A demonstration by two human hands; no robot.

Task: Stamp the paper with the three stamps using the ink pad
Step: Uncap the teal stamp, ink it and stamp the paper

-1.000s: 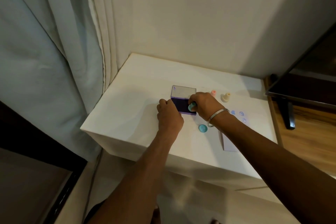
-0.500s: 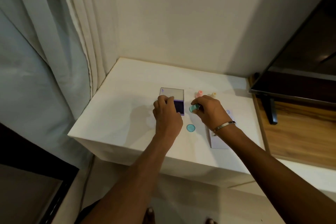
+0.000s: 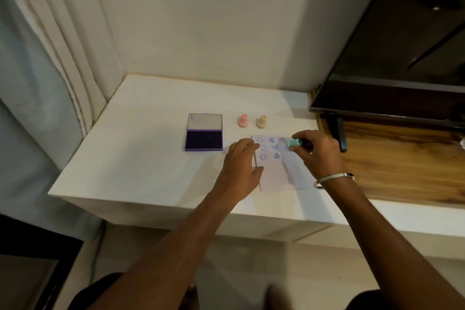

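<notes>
- While the head view is my only feed, I read the right hand (image 3: 318, 152) pinched around the mint-green stamp (image 3: 295, 143), which lies tilted nearly sideways over the far right part of the paper (image 3: 276, 171); I cannot tell whether its face touches the sheet.
- The left hand (image 3: 240, 165) rests flat-fingered on the paper's left edge, holding nothing, fingers loosely curled and pressing the sheet down on the white tabletop (image 3: 141, 158).
- The paper already carries rows of prints: smiley faces down the left, blue hearts (image 3: 276, 155) in the middle, and fainter round marks near the green stamp.
- The ink pad (image 3: 204, 139) lies open just left of the paper, lid (image 3: 205, 121) hinged back, dark purple surface bare.
- The pink stamp (image 3: 243, 121) and the cream stamp (image 3: 261, 121) stand upright beyond the paper, near each other and apart from both hands.
- I judge the green stamp is about to be pressed.
- Risks from here: coming down at this tilt would print only one edge or smear; landing on an existing mark would muddy both; lifting the left hand early could let the sheet stick to the stamp and rise with it.
- The right wrist, with its metal bangle (image 3: 333, 178), hovers over the sheet's lower right and could drag across fresh ink.
</notes>
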